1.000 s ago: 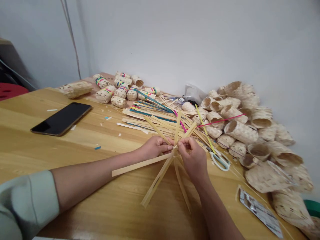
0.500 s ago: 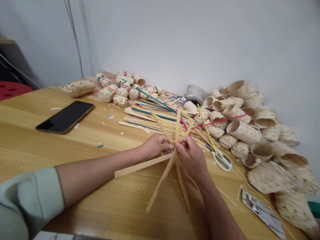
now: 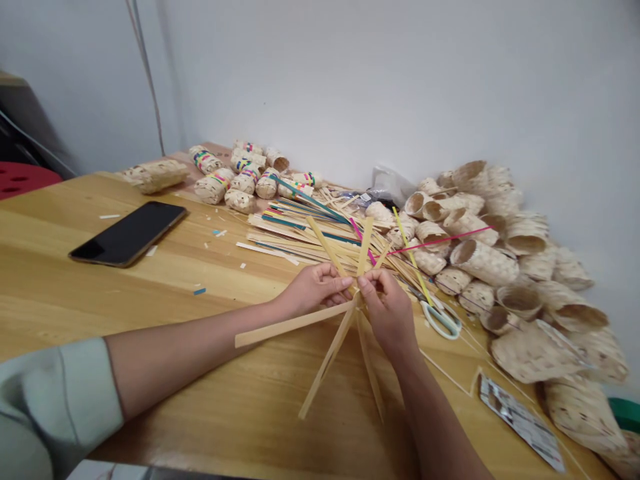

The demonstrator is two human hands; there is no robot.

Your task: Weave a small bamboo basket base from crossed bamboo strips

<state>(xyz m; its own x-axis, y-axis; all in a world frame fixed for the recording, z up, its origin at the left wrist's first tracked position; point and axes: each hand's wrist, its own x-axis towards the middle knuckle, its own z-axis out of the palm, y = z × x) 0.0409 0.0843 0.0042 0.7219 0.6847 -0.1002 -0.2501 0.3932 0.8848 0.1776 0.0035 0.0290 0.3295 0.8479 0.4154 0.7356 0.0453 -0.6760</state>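
Several flat, pale bamboo strips [image 3: 327,361] cross at one centre and fan out like spokes above the table. My left hand [image 3: 316,288] pinches them just left of the crossing, thumb pointing right. On the other side my right hand [image 3: 389,308] grips the strips between thumb and fingers, close to the crossing. Some strips stick up past my fingers, others hang toward me, and one long strip reaches left over my left forearm. My fingers partly hide the crossing. Behind my hands lies a pile of loose strips [image 3: 285,233], mostly pale with some teal and pink.
A black phone [image 3: 129,233] lies at left on the wooden table [image 3: 210,393]. Woven bamboo tubes [image 3: 485,261] are heaped at right along the wall, and banded ones [image 3: 214,185] stand at the back. White-handled scissors [image 3: 441,321] and a silver packet [image 3: 520,420] lie at right.
The crossed strips have shifted slightly right and turned a little, their upper ends leaning further right. My thumbs have moved a bit apart at the crossing. Both hands keep hold.
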